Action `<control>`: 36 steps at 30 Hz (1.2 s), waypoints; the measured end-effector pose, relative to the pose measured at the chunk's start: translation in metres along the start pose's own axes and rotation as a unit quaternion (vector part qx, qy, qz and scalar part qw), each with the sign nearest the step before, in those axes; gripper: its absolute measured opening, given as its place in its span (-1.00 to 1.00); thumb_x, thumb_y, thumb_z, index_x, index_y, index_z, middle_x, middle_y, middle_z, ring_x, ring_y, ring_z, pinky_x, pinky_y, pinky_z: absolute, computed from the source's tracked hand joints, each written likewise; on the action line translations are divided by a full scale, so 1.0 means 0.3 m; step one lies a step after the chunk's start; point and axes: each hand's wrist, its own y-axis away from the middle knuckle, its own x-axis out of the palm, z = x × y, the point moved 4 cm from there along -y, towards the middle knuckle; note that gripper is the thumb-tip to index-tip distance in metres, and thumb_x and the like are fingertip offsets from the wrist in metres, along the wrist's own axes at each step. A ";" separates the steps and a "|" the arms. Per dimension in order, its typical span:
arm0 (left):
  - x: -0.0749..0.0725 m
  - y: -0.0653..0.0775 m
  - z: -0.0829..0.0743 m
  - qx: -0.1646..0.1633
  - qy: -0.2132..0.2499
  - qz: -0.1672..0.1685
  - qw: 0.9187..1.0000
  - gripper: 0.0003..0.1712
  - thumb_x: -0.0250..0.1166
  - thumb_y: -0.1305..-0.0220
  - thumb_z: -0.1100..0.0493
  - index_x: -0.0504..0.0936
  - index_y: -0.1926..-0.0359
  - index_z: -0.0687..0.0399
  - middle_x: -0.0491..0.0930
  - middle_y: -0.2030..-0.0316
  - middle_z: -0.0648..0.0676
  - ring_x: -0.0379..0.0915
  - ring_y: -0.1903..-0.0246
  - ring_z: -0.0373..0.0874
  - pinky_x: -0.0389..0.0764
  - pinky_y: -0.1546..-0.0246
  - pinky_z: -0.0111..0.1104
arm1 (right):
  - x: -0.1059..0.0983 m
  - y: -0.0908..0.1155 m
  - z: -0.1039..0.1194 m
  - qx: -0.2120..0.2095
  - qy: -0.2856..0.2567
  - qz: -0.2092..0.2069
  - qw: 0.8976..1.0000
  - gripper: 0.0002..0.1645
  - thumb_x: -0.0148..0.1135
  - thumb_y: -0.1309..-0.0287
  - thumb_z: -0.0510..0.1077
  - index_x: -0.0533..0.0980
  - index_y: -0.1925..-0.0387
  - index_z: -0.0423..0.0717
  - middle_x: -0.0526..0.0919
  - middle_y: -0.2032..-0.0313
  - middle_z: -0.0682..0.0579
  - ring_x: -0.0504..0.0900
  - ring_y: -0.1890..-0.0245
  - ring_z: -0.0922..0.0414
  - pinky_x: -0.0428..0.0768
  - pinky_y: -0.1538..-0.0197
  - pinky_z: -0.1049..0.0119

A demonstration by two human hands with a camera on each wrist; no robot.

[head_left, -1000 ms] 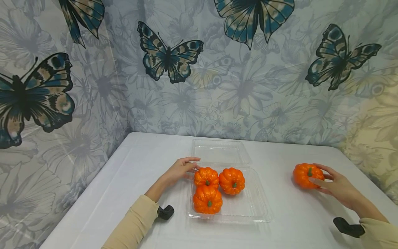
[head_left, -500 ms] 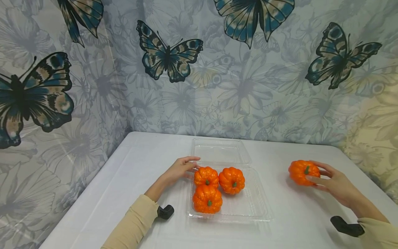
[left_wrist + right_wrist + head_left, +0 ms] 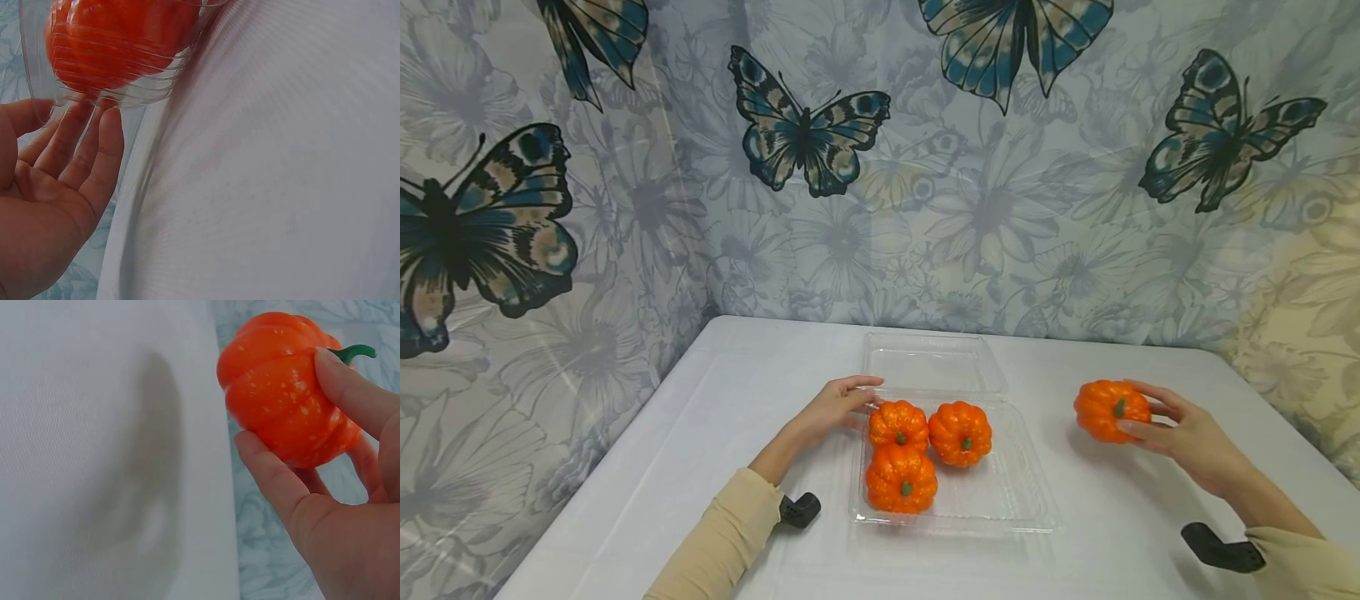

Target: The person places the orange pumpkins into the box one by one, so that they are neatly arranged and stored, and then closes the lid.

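My left hand [image 3: 835,410] holds the left edge of a clear plastic clamshell container [image 3: 992,500]. In the left wrist view the thumb lies at the container's rim [image 3: 31,75] and the fingertips meet its ribbed side wall. Inside the container sit three orange toy pumpkins: a rear-left pumpkin [image 3: 897,423], a front-left pumpkin [image 3: 901,481] and a right pumpkin [image 3: 959,435]. Off to the right, my right hand [image 3: 1195,437] grips another toy pumpkin [image 3: 1108,410] above the table. Its thumb presses near the green stem [image 3: 355,354], with fingers on the opposite side.
The container's lid [image 3: 932,367] lies folded back behind its base on the white table [image 3: 760,358]. A black wrist mount [image 3: 800,512] shows at the left cuff, another mount [image 3: 1221,547] at the right. Butterfly-patterned fabric [image 3: 1000,208] hangs behind and at the left.
The right hand has lifted its pumpkin and carried it leftward, closer to the container. The left hand and the pumpkins in the container have stayed put.
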 end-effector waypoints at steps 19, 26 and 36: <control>0.001 0.001 0.000 0.002 -0.007 0.000 1.000 -0.53 0.00 -0.46 0.15 0.36 -0.28 0.29 0.58 0.03 0.19 0.52 0.03 0.05 0.60 0.15 -0.21 | 0.097 0.005 0.063 -0.042 -0.013 0.027 0.999 -0.18 0.15 -0.30 -0.23 -0.02 -0.46 -0.07 0.10 -0.20 -0.38 0.52 0.12 0.37 0.59 0.12 0.39; 0.000 -0.001 0.002 0.001 -0.006 0.001 1.000 -0.54 0.00 -0.46 0.16 0.36 -0.29 0.28 0.59 0.04 0.19 0.52 0.03 0.04 0.60 0.16 -0.22 | 0.120 0.003 0.076 -0.014 -0.027 0.036 0.999 -0.15 0.15 -0.31 -0.19 -0.11 -0.42 -0.32 0.07 -0.26 -0.39 0.53 0.12 0.36 0.58 0.09 0.38; 0.002 -0.002 -0.002 -0.001 -0.002 0.003 1.000 -0.53 -0.01 -0.47 0.15 0.34 -0.29 0.31 0.58 0.02 0.21 0.52 0.03 0.05 0.60 0.16 -0.20 | 0.148 0.004 0.088 -0.028 -0.083 0.063 0.994 -0.33 0.10 -0.31 -0.31 0.08 -0.34 0.00 0.29 -0.07 -0.10 0.57 0.09 0.24 0.59 0.08 0.34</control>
